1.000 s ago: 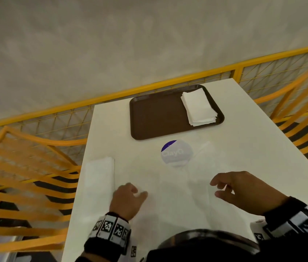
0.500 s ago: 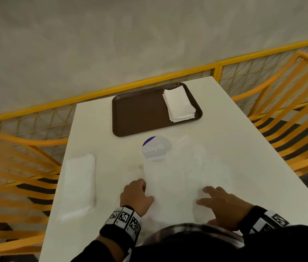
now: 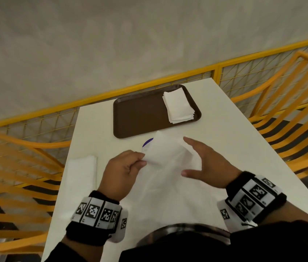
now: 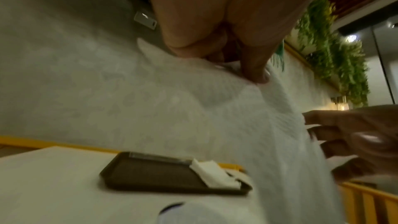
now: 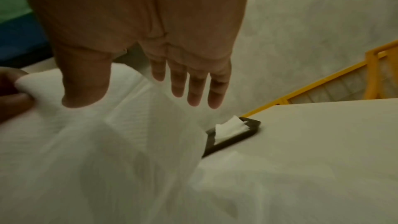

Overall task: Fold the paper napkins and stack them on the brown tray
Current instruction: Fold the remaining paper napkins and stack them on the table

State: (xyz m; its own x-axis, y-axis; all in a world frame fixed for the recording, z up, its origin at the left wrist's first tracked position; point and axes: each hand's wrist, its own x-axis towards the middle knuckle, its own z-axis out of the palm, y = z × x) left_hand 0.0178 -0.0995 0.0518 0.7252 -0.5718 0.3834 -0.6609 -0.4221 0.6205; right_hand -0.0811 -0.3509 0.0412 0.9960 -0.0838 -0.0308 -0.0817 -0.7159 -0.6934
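A thin white napkin (image 3: 165, 157) is lifted off the white table, hanging between my hands. My left hand (image 3: 128, 163) pinches its left edge between thumb and fingers; the wrist view shows the same napkin (image 4: 247, 125) draped below the pinch. My right hand (image 3: 200, 161) is beside the napkin's right side with fingers straight and spread, holding nothing; the right wrist view shows the straight fingers (image 5: 193, 88) over the napkin (image 5: 129, 142). The brown tray (image 3: 140, 114) lies at the far end with a stack of folded napkins (image 3: 178, 107) on its right part.
A pile of unfolded napkins (image 3: 81, 171) lies near the table's left edge. A round purple sticker (image 3: 148, 143) peeks out behind the lifted napkin. Yellow railings (image 3: 291, 114) run along both sides and the far end of the table (image 3: 244, 140).
The napkin lay flat under both hands; now my left hand has pinched its edge and lifted it, and my right hand has risen with fingers spread beside it.
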